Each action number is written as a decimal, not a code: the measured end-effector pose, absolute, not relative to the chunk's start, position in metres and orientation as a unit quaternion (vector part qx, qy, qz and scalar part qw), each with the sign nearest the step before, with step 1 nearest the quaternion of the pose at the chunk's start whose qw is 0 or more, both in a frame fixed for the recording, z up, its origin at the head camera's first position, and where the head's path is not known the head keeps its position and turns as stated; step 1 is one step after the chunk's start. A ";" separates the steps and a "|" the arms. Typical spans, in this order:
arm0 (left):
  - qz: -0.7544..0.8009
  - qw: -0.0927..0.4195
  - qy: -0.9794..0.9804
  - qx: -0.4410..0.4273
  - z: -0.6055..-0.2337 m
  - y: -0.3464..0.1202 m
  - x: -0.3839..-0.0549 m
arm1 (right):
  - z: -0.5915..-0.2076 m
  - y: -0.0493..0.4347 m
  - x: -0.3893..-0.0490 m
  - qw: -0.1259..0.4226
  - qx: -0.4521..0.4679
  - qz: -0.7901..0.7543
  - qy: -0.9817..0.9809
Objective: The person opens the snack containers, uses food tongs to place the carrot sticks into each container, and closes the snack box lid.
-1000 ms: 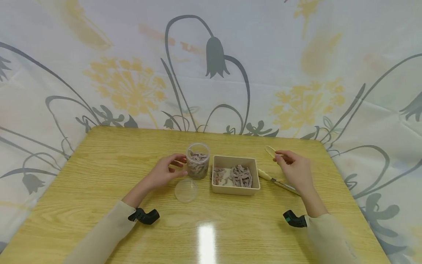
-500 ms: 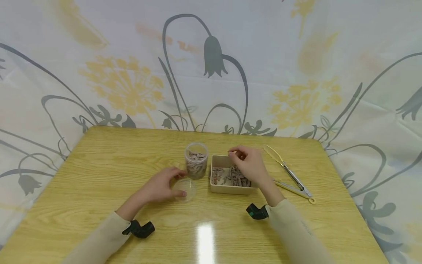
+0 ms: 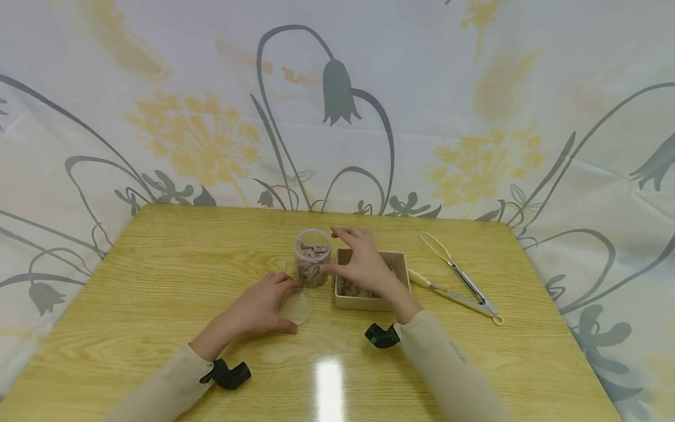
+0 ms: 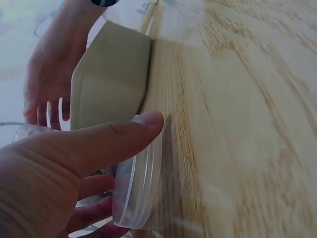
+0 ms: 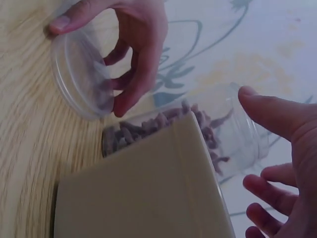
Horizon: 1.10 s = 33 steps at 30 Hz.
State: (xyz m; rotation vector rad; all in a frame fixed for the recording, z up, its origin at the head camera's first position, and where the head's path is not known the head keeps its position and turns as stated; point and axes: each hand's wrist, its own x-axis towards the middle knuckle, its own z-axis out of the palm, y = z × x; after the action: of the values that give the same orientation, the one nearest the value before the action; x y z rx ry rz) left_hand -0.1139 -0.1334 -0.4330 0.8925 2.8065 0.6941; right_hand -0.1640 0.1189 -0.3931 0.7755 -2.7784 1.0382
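My left hand [image 3: 258, 308] spans the round clear lid [image 3: 297, 306], which lies on the table; the thumb is on the near side and the fingers on the far side. Its fingertips are right at the lid's edge in the right wrist view. Just behind the lid stands an uncovered clear jar [image 3: 311, 268], partly filled with brownish-grey strips [image 5: 148, 126]. My right hand [image 3: 364, 266] reaches over the beige box [image 3: 364, 303] toward the jar's right side, thumb and fingers spread with nothing between them. More such strips lie in the box, mostly hidden beneath this hand.
Yellow-tipped metal tongs [image 3: 471, 287] lie spread on the wooden table [image 3: 184, 252] to the right of the box, one tip close to its wall. A patterned cloth [image 3: 432, 88] hangs behind the table's far edge.
My right hand has let go of the tongs, leaving them on the table, and swung left over the box to the jar. My left hand has moved from the jar down around the lid.
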 end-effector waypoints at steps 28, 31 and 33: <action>0.433 0.018 0.856 0.282 -0.397 -0.171 -0.131 | -0.406 0.099 -0.166 -0.019 0.213 0.456 -0.864; 0.443 -0.010 0.849 0.287 -0.385 -0.171 -0.132 | -0.406 0.099 -0.164 -0.012 0.223 0.456 -0.862; 0.442 -0.030 0.847 0.293 -0.378 -0.169 -0.133 | -0.406 0.099 -0.162 -0.003 0.231 0.453 -0.861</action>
State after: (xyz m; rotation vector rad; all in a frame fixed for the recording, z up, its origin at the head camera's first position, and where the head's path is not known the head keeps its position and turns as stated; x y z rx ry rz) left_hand -0.1330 -0.1686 -0.3778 0.9377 2.7144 1.4148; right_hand -0.1619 0.0990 -0.4057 0.7263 -2.7097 1.4269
